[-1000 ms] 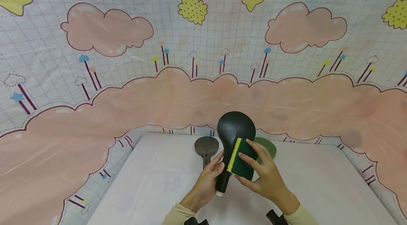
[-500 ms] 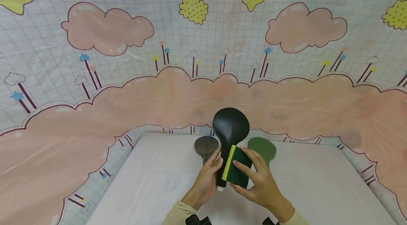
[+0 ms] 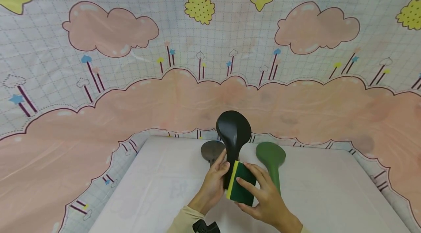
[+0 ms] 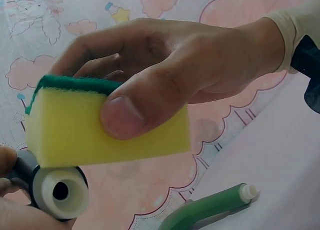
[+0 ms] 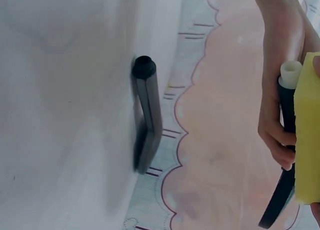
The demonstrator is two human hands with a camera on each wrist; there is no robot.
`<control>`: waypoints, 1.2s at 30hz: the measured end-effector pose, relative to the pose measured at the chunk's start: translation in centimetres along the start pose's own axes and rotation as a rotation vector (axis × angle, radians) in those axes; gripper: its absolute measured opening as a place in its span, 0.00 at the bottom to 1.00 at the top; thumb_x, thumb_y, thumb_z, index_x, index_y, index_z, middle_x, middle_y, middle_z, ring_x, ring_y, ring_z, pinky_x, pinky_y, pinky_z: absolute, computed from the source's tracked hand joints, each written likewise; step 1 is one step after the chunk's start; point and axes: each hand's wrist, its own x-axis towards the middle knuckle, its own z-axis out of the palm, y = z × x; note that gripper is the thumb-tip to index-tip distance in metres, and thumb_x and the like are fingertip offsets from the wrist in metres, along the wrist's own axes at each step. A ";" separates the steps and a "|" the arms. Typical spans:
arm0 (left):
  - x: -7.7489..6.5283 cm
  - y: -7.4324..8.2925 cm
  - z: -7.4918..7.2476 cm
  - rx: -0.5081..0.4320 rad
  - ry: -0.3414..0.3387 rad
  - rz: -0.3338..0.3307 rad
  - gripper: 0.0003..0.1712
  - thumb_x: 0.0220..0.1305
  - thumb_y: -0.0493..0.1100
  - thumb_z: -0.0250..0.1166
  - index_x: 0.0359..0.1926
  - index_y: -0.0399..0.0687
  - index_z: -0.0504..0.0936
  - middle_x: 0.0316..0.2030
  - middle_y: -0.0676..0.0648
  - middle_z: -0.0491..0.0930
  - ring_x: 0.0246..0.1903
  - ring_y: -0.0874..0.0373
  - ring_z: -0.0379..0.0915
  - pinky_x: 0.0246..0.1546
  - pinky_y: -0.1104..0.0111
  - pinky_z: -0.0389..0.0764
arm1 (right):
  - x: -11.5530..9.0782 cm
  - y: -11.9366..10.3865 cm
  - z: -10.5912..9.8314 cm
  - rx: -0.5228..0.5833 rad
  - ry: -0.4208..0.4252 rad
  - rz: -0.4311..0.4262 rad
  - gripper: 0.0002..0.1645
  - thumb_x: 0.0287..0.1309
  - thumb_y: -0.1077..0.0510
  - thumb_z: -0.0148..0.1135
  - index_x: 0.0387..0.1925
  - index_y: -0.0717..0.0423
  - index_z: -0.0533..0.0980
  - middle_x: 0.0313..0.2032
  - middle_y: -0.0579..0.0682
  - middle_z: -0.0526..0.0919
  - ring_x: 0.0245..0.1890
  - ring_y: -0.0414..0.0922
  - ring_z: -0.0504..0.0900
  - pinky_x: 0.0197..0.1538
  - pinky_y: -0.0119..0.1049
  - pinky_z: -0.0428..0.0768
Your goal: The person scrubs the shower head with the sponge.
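My left hand [image 3: 211,187] grips the black handheld shower head [image 3: 233,130] by its handle, raised above the table with the round head uppermost. A pale threaded-looking end [image 4: 65,191] of that handle faces the left wrist camera. With thumb and fingers, my right hand [image 3: 270,203] holds a yellow and green sponge [image 3: 244,185]. Its yellow side lies against the lower handle. Behind the left hand, a grey shower head [image 3: 212,150] lies partly hidden. To the right lies a green shower head [image 3: 270,156].
A white table [image 3: 148,185] spreads beneath both hands. Cloth printed with clouds and stars [image 3: 204,105] hangs behind it and shows around its edges. A black wrist mount [image 3: 206,226] sits at the left sleeve.
Along the black handle, the sponge and right hand have slid down toward its lower end. The black shower head has shifted slightly left, uncovering more of the green one.
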 end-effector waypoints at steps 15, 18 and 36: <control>-0.4 0.2 -0.2 -0.010 0.017 -0.018 0.36 0.75 0.43 0.51 0.78 0.61 0.48 0.77 0.44 0.47 0.72 0.54 0.55 0.72 0.59 0.59 | 0.5 0.6 -0.1 -0.002 -0.004 -0.054 0.30 0.59 0.33 0.60 0.54 0.47 0.81 0.62 0.64 0.74 0.61 0.56 0.69 0.75 0.29 0.52; -0.6 0.2 -0.3 0.011 0.019 -0.031 0.37 0.75 0.43 0.53 0.78 0.63 0.48 0.76 0.42 0.49 0.71 0.54 0.57 0.72 0.57 0.59 | 0.8 0.8 -0.3 -0.007 -0.011 -0.056 0.31 0.59 0.32 0.60 0.54 0.47 0.81 0.62 0.64 0.73 0.61 0.56 0.69 0.75 0.29 0.52; -1.4 0.2 -0.5 -0.002 -0.023 -0.092 0.38 0.72 0.40 0.56 0.77 0.62 0.52 0.64 0.39 0.64 0.56 0.56 0.72 0.56 0.67 0.75 | 2.5 3.0 -1.7 -0.030 -0.024 -0.021 0.31 0.57 0.31 0.61 0.53 0.46 0.81 0.65 0.62 0.72 0.62 0.56 0.69 0.73 0.24 0.52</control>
